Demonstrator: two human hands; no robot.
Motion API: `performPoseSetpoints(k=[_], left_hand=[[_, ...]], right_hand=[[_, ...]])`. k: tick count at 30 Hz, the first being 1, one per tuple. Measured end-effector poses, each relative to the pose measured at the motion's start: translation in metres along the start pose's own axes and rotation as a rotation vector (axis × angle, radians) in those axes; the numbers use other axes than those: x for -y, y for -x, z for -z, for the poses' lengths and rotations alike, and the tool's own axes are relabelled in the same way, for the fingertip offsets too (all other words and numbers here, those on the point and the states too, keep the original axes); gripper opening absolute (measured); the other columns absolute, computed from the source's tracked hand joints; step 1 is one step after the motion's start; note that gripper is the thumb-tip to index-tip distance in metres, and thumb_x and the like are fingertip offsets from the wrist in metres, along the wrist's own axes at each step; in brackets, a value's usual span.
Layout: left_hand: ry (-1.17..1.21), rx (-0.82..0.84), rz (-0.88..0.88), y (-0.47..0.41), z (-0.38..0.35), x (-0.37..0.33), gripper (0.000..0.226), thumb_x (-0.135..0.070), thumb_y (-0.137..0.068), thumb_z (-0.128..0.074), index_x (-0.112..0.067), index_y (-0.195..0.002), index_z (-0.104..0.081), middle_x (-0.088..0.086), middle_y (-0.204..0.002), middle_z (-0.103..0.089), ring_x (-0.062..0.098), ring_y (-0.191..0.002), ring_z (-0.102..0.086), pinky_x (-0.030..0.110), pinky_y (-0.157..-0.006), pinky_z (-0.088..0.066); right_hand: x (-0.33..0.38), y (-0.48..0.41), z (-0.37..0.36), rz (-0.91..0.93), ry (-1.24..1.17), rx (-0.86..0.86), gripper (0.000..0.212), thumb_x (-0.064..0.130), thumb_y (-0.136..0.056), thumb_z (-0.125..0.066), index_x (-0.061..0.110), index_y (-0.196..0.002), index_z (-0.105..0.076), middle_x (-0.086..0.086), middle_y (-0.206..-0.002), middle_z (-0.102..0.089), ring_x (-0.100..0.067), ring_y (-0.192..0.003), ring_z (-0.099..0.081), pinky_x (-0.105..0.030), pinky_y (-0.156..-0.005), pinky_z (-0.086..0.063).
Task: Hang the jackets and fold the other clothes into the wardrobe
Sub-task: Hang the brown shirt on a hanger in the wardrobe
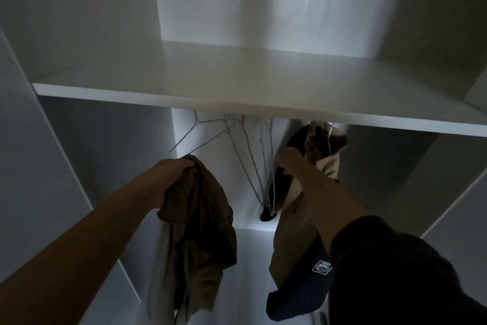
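I record the left hand (172,177) below the front edge of the shelf (237,82) in the wardrobe (79,21), its fingers closed round the top of a bunched olive garment (200,232) that hangs free beneath the grip. Below the right part of the shelf, the right hand (290,164) has its fingers curled on the dark edge of a tan and dark jacket (292,240), which hangs on a white hanger (272,193). Bare wire hangers (245,145) hang under the shelf between the two hands.
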State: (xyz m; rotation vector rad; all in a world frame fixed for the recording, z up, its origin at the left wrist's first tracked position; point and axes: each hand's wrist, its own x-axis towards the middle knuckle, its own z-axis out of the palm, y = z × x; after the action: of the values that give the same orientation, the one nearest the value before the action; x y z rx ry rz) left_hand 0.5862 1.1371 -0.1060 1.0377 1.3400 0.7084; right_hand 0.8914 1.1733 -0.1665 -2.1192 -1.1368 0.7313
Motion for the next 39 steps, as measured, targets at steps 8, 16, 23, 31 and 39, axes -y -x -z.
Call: performPoseSetpoints(k=[8,16,23,31,39], left_hand=[[-0.015,-0.025,0.007,-0.029,0.003,0.001,0.023,-0.024,-0.093,-0.058,-0.005,-0.083,-0.063,0.014,-0.079,-0.064,0.027,-0.071,-0.060,0.033,-0.065,-0.049],[-0.004,-0.017,-0.005,-0.030,0.001,0.007,0.021,-0.024,-0.092,-0.060,-0.004,-0.086,-0.064,0.016,-0.082,-0.066,0.028,-0.072,-0.061,0.033,-0.065,-0.049],[0.003,0.070,0.008,-0.006,-0.007,0.015,0.022,-0.022,-0.091,-0.061,-0.004,-0.079,-0.064,0.013,-0.071,-0.065,0.026,-0.067,-0.060,0.033,-0.058,-0.047],[-0.031,0.144,-0.012,0.028,-0.002,0.018,0.022,-0.024,-0.090,-0.063,-0.006,-0.077,-0.064,0.011,-0.074,-0.065,0.023,-0.066,-0.060,0.029,-0.055,-0.047],[-0.228,0.304,-0.118,0.079,0.012,0.038,0.025,-0.027,-0.093,-0.058,-0.005,-0.082,-0.063,0.013,-0.081,-0.063,0.025,-0.071,-0.058,0.031,-0.065,-0.048]], right_hand=[[0.027,-0.035,-0.016,-0.092,-0.504,0.074,0.023,0.009,-0.097,-0.046,0.019,-0.077,-0.048,-0.001,-0.075,-0.051,-0.013,-0.059,-0.053,-0.024,-0.051,-0.045],[0.011,-0.035,-0.005,0.117,-0.406,-0.180,0.030,0.018,-0.099,-0.045,0.028,-0.071,-0.046,0.007,-0.069,-0.043,-0.007,-0.060,-0.040,-0.019,-0.055,-0.034],[0.013,0.000,0.015,0.168,-0.392,-0.292,0.021,0.018,-0.098,-0.047,0.008,-0.107,-0.063,0.004,-0.072,-0.047,-0.007,-0.061,-0.040,-0.021,-0.059,-0.033],[-0.032,0.120,-0.020,0.136,-0.486,-0.398,0.015,0.020,-0.096,-0.050,0.011,-0.103,-0.060,0.003,-0.072,-0.050,-0.009,-0.064,-0.045,-0.025,-0.063,-0.039],[-0.047,0.261,-0.034,0.153,-0.760,-0.553,0.030,0.024,-0.100,-0.046,0.003,-0.081,-0.057,0.003,-0.052,-0.043,-0.001,-0.042,-0.041,-0.016,-0.044,-0.035]])
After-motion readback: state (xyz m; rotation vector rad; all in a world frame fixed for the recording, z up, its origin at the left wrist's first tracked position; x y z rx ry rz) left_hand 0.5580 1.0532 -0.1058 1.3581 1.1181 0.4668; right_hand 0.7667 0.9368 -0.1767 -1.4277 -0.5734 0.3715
